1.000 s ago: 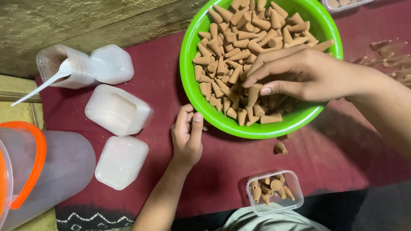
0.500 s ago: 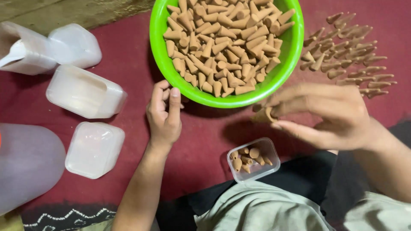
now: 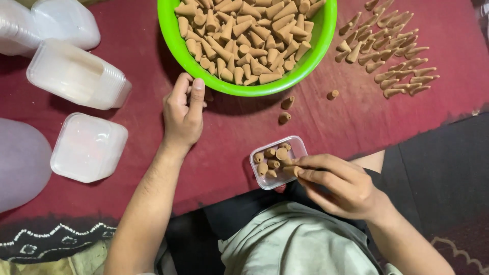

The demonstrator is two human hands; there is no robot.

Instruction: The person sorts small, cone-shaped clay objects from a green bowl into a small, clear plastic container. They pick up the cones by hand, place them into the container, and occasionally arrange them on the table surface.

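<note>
- Spreading under everything, we see a dark red cloth (image 3: 244, 127) covering the floor, with a black mat (image 3: 443, 168) at its right edge.
- We find a bright green bowl (image 3: 326, 30) at the top, heaped with tan incense cones (image 3: 244, 35).
- We note stacks of clear plastic lids and boxes (image 3: 76, 74) to the left, with one square white lid (image 3: 87, 147) lying flat below them and a cloudy jug (image 3: 20, 163) at the far left.
- We count a loose row of cones (image 3: 392, 56) laid out right of the bowl, and three stray cones (image 3: 287, 103) just below its rim.
- Our left hand (image 3: 183, 114) rests on the cloth with its fingers curled against the bowl's lower edge; it grips nothing that we can make out.
- Our right hand (image 3: 338, 186) sits at the right side of the small clear box (image 3: 277, 160), thumb and forefinger pinched around a single cone (image 3: 291, 170) over the box's edge.
- That small box lies on the cloth near our lap, well below the bowl, already holding several cones standing close together.
</note>
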